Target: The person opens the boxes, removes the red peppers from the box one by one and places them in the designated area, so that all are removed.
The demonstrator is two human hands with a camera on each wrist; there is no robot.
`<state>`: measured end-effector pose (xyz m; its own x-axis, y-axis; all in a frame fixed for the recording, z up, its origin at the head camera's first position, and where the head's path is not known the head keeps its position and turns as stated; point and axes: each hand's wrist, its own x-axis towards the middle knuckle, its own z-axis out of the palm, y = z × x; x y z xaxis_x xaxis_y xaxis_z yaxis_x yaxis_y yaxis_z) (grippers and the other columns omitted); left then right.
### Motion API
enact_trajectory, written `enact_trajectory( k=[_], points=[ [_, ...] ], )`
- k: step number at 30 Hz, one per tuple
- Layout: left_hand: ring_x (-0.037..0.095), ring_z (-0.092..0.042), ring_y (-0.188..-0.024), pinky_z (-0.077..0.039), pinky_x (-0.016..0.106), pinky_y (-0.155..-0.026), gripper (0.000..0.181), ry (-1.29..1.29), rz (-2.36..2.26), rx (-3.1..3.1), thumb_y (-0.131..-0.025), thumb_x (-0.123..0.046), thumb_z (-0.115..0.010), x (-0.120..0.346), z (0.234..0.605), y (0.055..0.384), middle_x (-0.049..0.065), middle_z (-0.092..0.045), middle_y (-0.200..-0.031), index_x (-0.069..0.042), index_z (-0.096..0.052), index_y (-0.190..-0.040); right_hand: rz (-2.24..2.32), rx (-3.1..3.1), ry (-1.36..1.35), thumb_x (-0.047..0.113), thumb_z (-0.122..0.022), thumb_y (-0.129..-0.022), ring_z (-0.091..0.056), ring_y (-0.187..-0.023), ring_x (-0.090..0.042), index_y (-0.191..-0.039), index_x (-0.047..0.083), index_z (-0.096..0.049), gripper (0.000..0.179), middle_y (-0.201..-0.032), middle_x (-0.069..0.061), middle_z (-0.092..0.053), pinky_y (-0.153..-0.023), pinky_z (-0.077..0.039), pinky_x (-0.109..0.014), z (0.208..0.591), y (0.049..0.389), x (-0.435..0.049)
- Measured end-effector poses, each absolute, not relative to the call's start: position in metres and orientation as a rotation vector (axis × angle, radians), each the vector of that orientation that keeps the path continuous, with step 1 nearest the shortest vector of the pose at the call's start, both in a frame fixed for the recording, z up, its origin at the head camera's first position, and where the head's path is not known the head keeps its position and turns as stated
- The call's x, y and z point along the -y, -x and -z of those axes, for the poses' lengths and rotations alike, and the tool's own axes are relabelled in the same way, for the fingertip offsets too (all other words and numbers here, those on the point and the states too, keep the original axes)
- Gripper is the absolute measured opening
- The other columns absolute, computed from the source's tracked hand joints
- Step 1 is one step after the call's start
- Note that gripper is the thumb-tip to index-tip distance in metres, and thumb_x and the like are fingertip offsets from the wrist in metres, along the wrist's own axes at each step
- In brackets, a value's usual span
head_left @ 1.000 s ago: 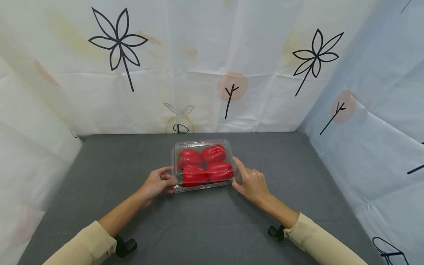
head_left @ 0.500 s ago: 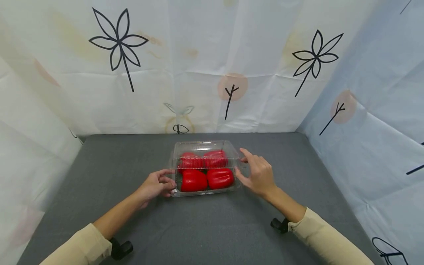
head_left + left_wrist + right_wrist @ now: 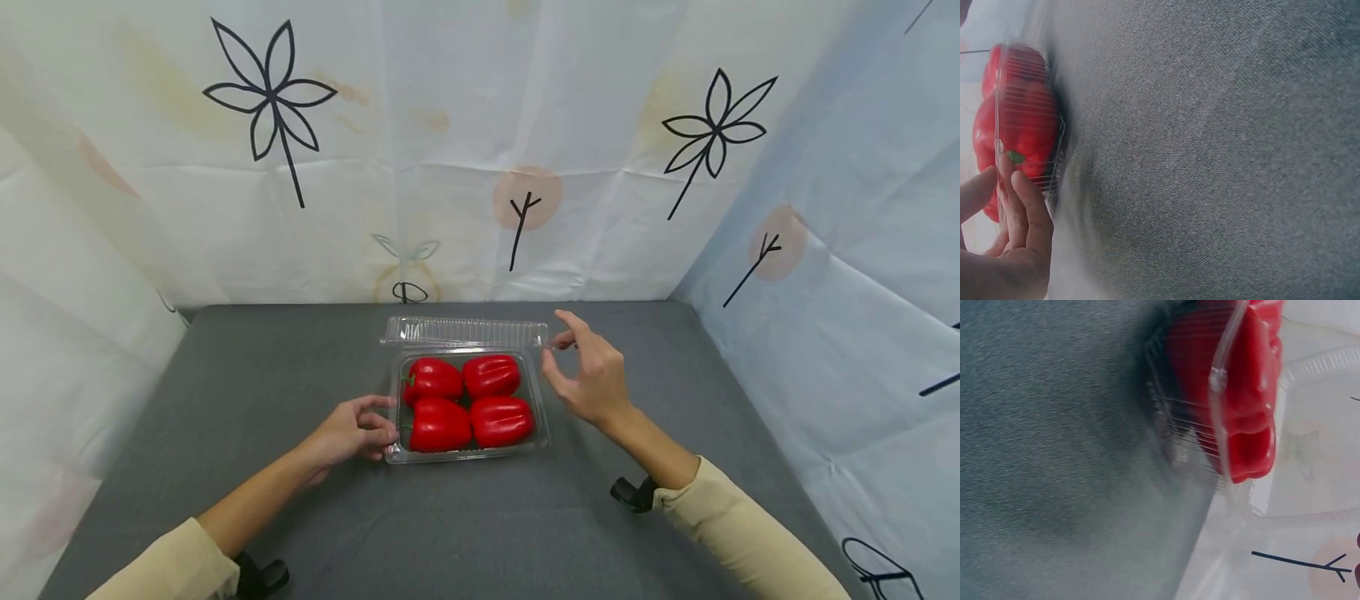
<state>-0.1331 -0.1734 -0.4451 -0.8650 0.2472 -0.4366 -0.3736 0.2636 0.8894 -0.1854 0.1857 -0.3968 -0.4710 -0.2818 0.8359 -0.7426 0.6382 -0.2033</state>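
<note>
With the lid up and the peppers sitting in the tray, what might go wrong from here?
The lid stands raised behind the peppers, the right hand at its right end; unsupported, it might drop over them. The left hand pinches only the left edge of the tray, so a pull on the lid could perhaps drag the tray askew.

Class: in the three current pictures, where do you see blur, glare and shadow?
Head view: mostly sharp, glossy highlights on the red peppers; left wrist view: peppers hazy, gray cloth crisper mid-picture; right wrist view: clear container blurred, dark shadow beside it on the cloth.
</note>
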Motion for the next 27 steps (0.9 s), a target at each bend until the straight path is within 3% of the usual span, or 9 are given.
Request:
enact_trajectory(
  k=[7,13,22,27],
  points=[
    [0.024,-0.068,-0.077,-0.061,0.034,-0.072,0.061,0.004,-1.661,-1.988,-0.091,-0.011,-0.073,0.176,0.447,0.128,0.011,-0.07,-0.095,0.0,-0.041,-0.142,-0.932,2.064,-0.782,0.009,-0.062,-0.087,-0.067,-0.077,-0.029,-0.132,-0.003,-0.052,0.047,-0.088,-0.013,-0.07,-0.067,-0.055,-0.046,0.387,0.194,-0.187],
    [0.024,-0.068,-0.079,-0.061,0.036,-0.073,0.062,-0.076,-1.653,-1.937,-0.09,-0.01,-0.073,0.176,0.448,0.122,0.01,-0.07,-0.093,0.002,-0.038,-0.14,-1.129,2.173,-0.731,0.0,-0.066,-0.088,-0.064,-0.095,-0.03,-0.139,0.001,-0.047,0.055,-0.104,-0.016,-0.068,-0.082,-0.052,-0.048,0.383,0.205,-0.189],
    [0.022,-0.069,-0.076,-0.061,0.035,-0.071,0.061,-0.094,-1.675,-1.897,-0.089,-0.008,-0.073,0.174,0.449,0.119,0.008,-0.069,-0.091,0.002,-0.038,-0.137,-1.362,2.415,-0.634,0.001,-0.064,-0.092,-0.061,-0.11,-0.039,-0.154,0.007,-0.028,0.072,-0.126,-0.024,-0.057,-0.095,-0.046,-0.057,0.383,0.229,-0.182],
    [0.022,-0.068,-0.076,-0.061,0.035,-0.07,0.06,-0.1,-1.685,-1.884,-0.089,-0.008,-0.074,0.174,0.45,0.116,0.009,-0.068,-0.091,0.003,-0.038,-0.136,-1.364,2.497,-0.605,0.005,-0.063,-0.094,-0.061,-0.11,-0.037,-0.156,0.006,-0.027,0.071,-0.13,-0.021,-0.054,-0.097,-0.047,-0.057,0.386,0.237,-0.179]
  ],
)
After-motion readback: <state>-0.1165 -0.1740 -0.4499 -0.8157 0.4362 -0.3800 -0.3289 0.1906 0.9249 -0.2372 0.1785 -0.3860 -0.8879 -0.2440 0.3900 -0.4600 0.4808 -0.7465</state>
